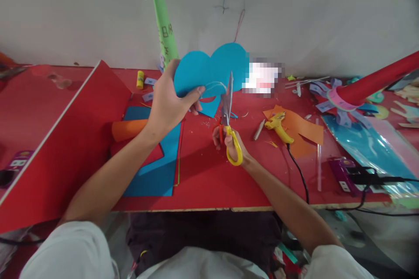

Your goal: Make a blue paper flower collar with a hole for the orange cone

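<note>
My left hand [172, 102] is closed on a blue paper cutout [193, 69] with two rounded lobes, held up above the table. A thin curled paper strip hangs along the cutout's lower edge. My right hand [231, 139] grips scissors [227, 109] with one yellow and one red-orange handle loop. The blades point up at the lower edge of the right lobe; whether they touch the paper I cannot tell. Under my left hand more blue paper [209, 107] shows on the red table.
A yellow glue gun [278, 127] lies on orange paper [304, 133] at the right, its cord running over the front edge. An upright red board [65, 148] stands at the left. A glue stick [140, 79] and green paper tube [165, 26] are at the back. A purple power strip [345, 176] sits front right.
</note>
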